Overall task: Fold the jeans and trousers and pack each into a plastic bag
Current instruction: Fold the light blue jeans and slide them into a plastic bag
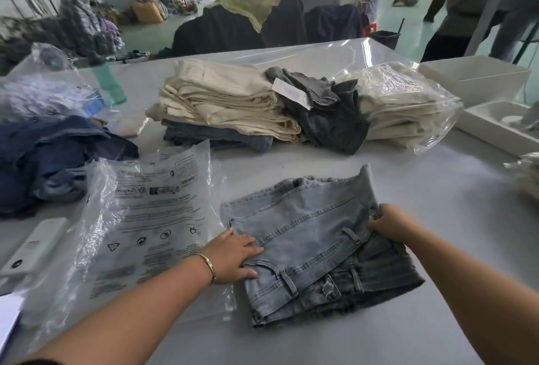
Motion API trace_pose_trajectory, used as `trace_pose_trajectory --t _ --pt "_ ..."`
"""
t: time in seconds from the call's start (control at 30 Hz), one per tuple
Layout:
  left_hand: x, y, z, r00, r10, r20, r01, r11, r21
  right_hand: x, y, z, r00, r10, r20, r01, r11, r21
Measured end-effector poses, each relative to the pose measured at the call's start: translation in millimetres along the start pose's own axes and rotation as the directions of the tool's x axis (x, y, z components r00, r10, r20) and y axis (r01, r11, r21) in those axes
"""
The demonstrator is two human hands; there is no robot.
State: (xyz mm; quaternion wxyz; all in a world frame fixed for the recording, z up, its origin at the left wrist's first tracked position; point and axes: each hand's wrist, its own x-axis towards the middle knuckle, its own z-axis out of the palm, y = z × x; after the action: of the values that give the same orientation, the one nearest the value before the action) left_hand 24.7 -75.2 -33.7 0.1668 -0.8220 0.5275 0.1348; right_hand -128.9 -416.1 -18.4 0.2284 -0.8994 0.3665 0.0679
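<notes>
Clearly, in the head view, the folded pair of light blue washed denim jeans (318, 250) lies on the pale grey worktop (437, 189), close in front of the person, with a printed clear plastic bag (145, 218) flat just beside it on the left.

The risk from here, as I judge it, is the fold springing apart: the bundle is thick at the waistband end, and if either hand lets go or lifts unevenly the layers could slide and the jeans would need refolding. The bag looks thin and slippery, so it may skate across the worktop or have its mouth collapse when the jeans are pushed towards it.

The left hand (233, 256), a thin bangle at its wrist, lies on the left edge of the jeans; its fingers are spread on the top layer and the thumb appears tucked round the edge, so it seems to pinch the fold. The right hand (390, 224) reaches in from the right, fingers curled round the right edge of the bundle, gripping it.

Farther back sit a stack of cream folded trousers (227, 102), a crumpled dark grey garment (329, 119) and a bagged cream stack (402, 107).
</notes>
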Motion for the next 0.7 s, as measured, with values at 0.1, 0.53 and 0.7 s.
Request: trace_pose_trajectory --t 0.1,0.53,0.7 --pt "2 -2 1 1.0 -0.001 0.014 0.001 1.0 -0.012 -5 -12 -10 1.0 -0.013 -0.015 0.013 1.0 -0.012" --pt "-1 -3 -6 0.884 -0.468 -0.016 0.037 0.104 -0.994 -115 -176 48 0.896 -0.439 0.065 0.444 0.878 -0.177" --pt "9 -28 -7 0.819 -0.516 0.25 0.041 -0.381 -0.924 -121 -172 88 0.854 -0.414 0.315 0.442 0.897 -0.02"
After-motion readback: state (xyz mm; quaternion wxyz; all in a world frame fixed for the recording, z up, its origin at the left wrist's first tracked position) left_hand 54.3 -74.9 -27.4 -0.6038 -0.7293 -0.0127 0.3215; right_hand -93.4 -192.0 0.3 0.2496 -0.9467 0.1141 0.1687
